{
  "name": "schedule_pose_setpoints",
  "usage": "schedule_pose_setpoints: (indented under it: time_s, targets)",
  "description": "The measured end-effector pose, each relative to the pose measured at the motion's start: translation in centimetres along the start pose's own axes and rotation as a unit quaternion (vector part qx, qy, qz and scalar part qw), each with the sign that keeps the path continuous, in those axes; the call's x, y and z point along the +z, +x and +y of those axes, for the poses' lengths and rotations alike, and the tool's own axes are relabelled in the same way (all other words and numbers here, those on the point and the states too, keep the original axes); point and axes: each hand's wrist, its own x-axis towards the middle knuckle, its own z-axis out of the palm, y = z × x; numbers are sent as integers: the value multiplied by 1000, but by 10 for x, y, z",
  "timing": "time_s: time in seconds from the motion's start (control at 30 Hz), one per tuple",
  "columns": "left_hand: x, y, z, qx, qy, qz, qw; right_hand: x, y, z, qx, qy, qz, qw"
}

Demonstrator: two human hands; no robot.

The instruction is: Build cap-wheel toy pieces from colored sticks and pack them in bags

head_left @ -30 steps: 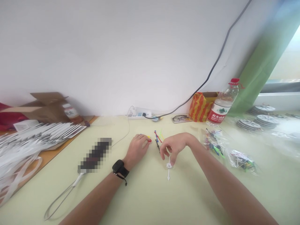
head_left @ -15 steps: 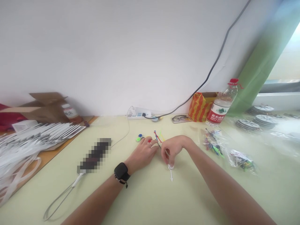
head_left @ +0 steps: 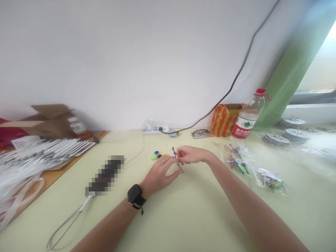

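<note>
Our right grip (head_left: 193, 154) is narrow, its fingers bent together at the tips of our left grip (head_left: 160, 173), whose thumb stands apart from the fingers; we cannot tell what, if anything, lies pinched where they meet. Half a second ago the right one held a white arrow low over the desk (head_left: 199, 217); now it has moved up to the left one and we cannot see that arrow, so the handling seems to be a two-handed affair, with the blue stick (head_left: 173, 151) just beyond the fingers and the black stick (head_left: 180, 168) by our left thumb
</note>
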Motion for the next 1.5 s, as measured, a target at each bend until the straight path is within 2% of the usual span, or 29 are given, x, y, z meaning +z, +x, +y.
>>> schedule_pose_setpoints:
  time_s: [0.07,0.23,0.4,0.57,0.73,0.83,0.9,1.03,1.13,1.2,1.27,1.4,1.5]
  targets:
    - [5,-1,-4,-11,3,20,1000,6,5,2,-17,46,38,998]
    - [11,-3,-16,-52,-4,60,997,19,16,5,-60,175,71,980]
    - [12,-4,-24,-87,-29,74,993,21,19,6,-62,176,74,980]
    - [11,-1,-24,-71,-51,92,992,18,19,10,-61,210,46,975]
    - [10,0,-21,-74,-58,76,993,24,21,9,-54,211,46,975]
    - [10,-1,-20,-87,-63,61,992,28,21,6,-60,192,51,978]
    - [10,-1,-21,-95,-65,63,991,29,22,5,-49,153,76,984]
    - [5,-2,-25,-120,-69,59,989,24,25,11,-2,30,188,982]
    - [1,-5,-28,-121,-65,1,991,16,28,23,31,-31,255,966]
    - [-1,-7,-30,-107,-53,-48,992,13,30,32,48,-50,265,962]
    - [-4,-8,-32,-95,-35,-74,992,12,32,41,59,-72,266,960]
    - [-11,-7,-37,-75,-15,-65,995,15,36,52,63,-110,268,955]
    - [-13,-5,-43,-91,28,-27,995,17,39,54,55,-132,272,951]
